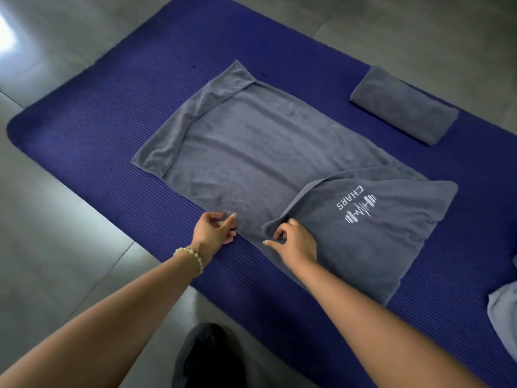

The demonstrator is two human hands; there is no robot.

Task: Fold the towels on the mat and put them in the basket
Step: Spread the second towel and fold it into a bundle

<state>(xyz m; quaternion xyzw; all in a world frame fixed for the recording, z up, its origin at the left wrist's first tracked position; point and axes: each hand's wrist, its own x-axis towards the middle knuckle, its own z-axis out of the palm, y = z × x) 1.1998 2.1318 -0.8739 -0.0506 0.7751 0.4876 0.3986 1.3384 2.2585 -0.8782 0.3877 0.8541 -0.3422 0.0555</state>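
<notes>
You had one purple mat point(84, 130) and two grey towels on it: one spread towel point(251, 152) at centre and one folded towel point(402, 107) at upper right. One paler cloth point(503, 312) showed at the right edge. There were two hands, your left hand point(214, 229) and right hand point(298, 243), plus one bracelet point(193, 256) and one dark shoe point(212, 357) at the bottom.

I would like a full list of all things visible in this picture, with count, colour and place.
mat: one, purple, on the floor.
spread towel: one, grey with white logo, on the mat, near right corner folded over.
folded towel: one, grey, far right on the mat.
cloth: one, light grey, right edge, cut off.
floor: grey tiles.
dark object: one, black, bottom edge, unclear.
bracelet: one, pale beads, left wrist.
left hand: pinches the spread towel's near edge.
right hand: grips its folded-over corner.
</notes>
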